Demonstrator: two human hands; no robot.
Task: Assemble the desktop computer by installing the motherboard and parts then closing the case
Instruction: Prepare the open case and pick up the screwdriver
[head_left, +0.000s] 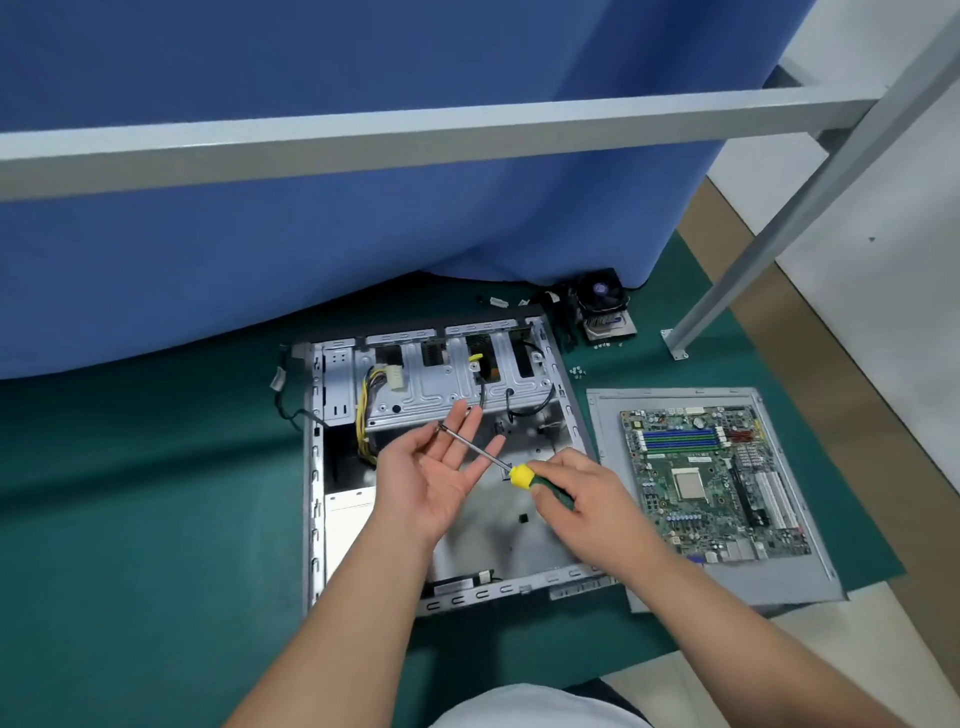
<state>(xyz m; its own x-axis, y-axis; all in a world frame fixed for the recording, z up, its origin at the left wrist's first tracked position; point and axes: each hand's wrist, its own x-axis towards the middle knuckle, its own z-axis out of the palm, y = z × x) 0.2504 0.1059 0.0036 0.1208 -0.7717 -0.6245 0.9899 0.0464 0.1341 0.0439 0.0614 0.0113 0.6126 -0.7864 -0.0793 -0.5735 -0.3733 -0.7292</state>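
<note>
Surface: green mat (130, 519) is being used as the work floor, with a blue curtain (311, 208) hanging behind, so parts are being kept laid out flat and within reach.
Case: the open computer case (317, 467) is lying on its side on the mat, its bay facing up and not yet holding a board, so that parts can be lowered in from above.
Left hand: the left hand (441, 467) is being held palm up over the case, fingers spread apart and gripping nothing; the shaft is lying across them, seemingly for steadying.
Screwdriver: the screwdriver (519, 475) is being pointed up-left across that palm.
Right hand: the right hand (587, 499) is being kept clamped round the green-and-yellow handle.
Motherboard: the motherboard (711, 478) is resting on the grey side panel (613, 415), just right of the case, waiting to be installed.
Cooler: a fan cooler (602, 306) is sitting beyond, near the curtain.
</note>
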